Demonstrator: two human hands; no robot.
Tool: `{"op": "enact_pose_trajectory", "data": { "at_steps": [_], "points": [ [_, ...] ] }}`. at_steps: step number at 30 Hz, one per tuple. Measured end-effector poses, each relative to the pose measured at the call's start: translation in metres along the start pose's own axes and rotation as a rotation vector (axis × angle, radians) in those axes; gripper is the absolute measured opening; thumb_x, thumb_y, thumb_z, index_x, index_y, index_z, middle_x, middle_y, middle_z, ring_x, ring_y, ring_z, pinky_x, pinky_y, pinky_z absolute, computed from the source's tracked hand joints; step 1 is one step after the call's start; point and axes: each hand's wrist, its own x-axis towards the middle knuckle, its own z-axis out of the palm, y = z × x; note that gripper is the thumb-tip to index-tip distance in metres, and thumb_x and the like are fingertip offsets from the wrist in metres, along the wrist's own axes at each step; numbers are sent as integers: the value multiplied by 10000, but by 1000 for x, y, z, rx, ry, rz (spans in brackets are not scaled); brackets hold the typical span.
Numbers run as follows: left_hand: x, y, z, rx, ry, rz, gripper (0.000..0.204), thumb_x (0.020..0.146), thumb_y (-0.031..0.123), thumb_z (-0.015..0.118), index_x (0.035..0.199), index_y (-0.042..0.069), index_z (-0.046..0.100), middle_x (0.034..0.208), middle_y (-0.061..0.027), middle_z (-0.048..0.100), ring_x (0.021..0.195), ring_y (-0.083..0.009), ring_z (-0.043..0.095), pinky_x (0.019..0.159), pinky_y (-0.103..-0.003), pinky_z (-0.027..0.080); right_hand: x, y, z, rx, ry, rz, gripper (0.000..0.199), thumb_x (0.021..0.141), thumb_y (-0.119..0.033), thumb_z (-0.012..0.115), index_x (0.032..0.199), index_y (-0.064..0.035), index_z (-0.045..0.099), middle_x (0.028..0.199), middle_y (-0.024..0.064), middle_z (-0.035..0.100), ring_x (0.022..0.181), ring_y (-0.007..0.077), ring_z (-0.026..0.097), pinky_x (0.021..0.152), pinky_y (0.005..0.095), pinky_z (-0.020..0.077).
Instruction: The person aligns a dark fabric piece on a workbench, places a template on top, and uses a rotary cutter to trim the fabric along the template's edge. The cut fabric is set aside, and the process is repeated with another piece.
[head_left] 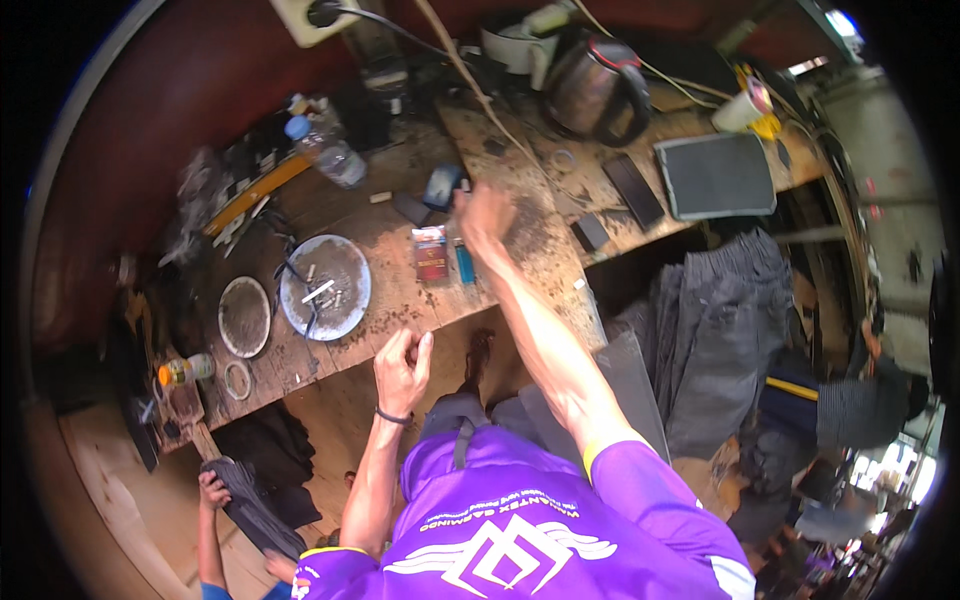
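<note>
My right hand (487, 212) is stretched over the wooden bench (400, 285), smeared by motion, its fingertips beside a dark blue rounded object (443, 187). I cannot tell whether it grips that object. Just below the hand lie a teal lighter (464, 262) and a red and white cigarette pack (430, 255). A small dark block (411, 209) rests by the blue object. My left hand (402, 372) hovers in front of the bench's near edge, fingers curled in and thumb raised, with nothing visible in it.
To the left stand a round ash-filled dish (358, 270) with cigarette butts, a smaller dish (245, 317) and a water bottle (326, 152). A kettle (592, 92), a phone (633, 192) and a dark panel (716, 176) lie right. Dark trousers (722, 340) hang nearby; another person's hand (213, 490) holds dark cloth.
</note>
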Motion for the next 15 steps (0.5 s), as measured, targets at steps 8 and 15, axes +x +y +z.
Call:
{"op": "enact_pose_trajectory", "data": {
  "at_steps": [8, 15],
  "points": [
    [-19, -2, 90, -336, -752, -40, 418, 1021, 253, 707, 1326, 3, 568, 1123, -165, 717, 981, -280, 724, 884, -393, 584, -151, 134, -76, 154, 357, -320, 405, 921, -332, 774, 1213, -58, 709, 1230, 184, 641, 1214, 374, 565, 1025, 500, 471],
    [-18, 9, 160, -423, -1250, -358, 321, 1022, 279, 720, 1131, -18, 666, 1046, -80, 741, 934, -140, 697, 731, -307, 612, -424, 354, -236, -454, 598, 736, 665, 878, -453, 824, 1349, -23, 635, 1366, 267, 606, 1293, 418, 553, 1083, 519, 449]
  ]
}}
